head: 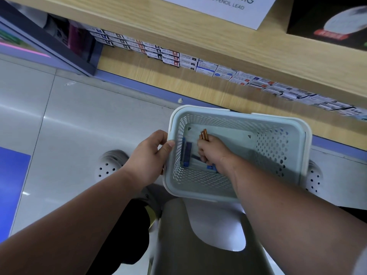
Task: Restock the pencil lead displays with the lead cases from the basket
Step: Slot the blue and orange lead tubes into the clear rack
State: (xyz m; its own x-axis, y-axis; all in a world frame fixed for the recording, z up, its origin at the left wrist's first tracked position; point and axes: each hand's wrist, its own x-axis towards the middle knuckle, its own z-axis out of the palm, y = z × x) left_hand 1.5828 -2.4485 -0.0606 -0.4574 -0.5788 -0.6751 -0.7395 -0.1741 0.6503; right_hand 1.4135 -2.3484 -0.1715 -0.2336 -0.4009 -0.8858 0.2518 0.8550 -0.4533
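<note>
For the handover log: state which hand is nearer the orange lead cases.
Right. The right hand, inside the basket, grips the orange lead cases; the left hand holds the basket's rim, outside its left wall.

White sign (198, 8): "…MG" above "…PENCIL LEAD"

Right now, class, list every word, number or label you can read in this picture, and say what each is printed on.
"PENCIL LEAD": white sign on the wooden shelf, line start cut off.
"MG": same sign, larger line above, start cut off.
Boxes in the shelf row: print too small to read.
Red label on the black box: blurred.
Blue lead cases and orange lead cases in the basket: no legible print.
</note>
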